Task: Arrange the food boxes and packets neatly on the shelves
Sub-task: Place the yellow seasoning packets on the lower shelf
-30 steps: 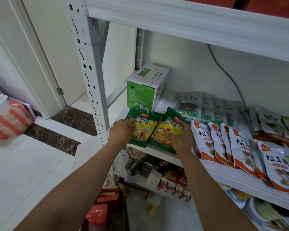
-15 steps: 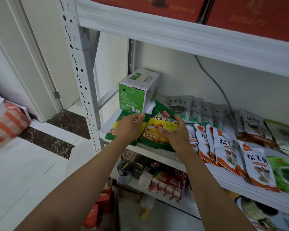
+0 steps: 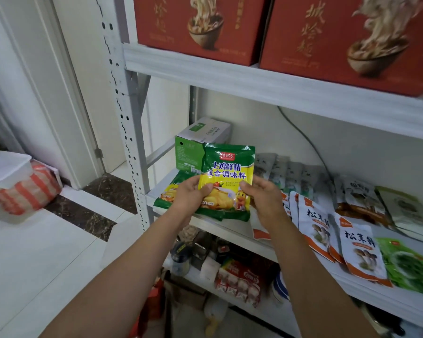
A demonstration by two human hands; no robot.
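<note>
Packet [image 3: 226, 176] of chicken seasoning held upright in both hands, over the front of the middle shelf [image 3: 239, 234].

Two red noodle boxes [image 3: 198, 25] [image 3: 352, 40] sit side by side on the shelf above. One green-and-white box [image 3: 188, 154] stands at the middle shelf's back left, just behind the raised packet. At least three orange-and-white mushroom packets [image 3: 359, 250] overlap to the right. Green-and-yellow packets number two: a second packet [image 3: 167, 193] lies flat by the left post. The raised one is green-edged with a yellow centre, blue lettering, a cooked chicken and a cartoon chick. The left hand [image 3: 193, 195] pinches its lower left side, the right hand [image 3: 266, 198] its lower right, thumbs on the front.
</note>
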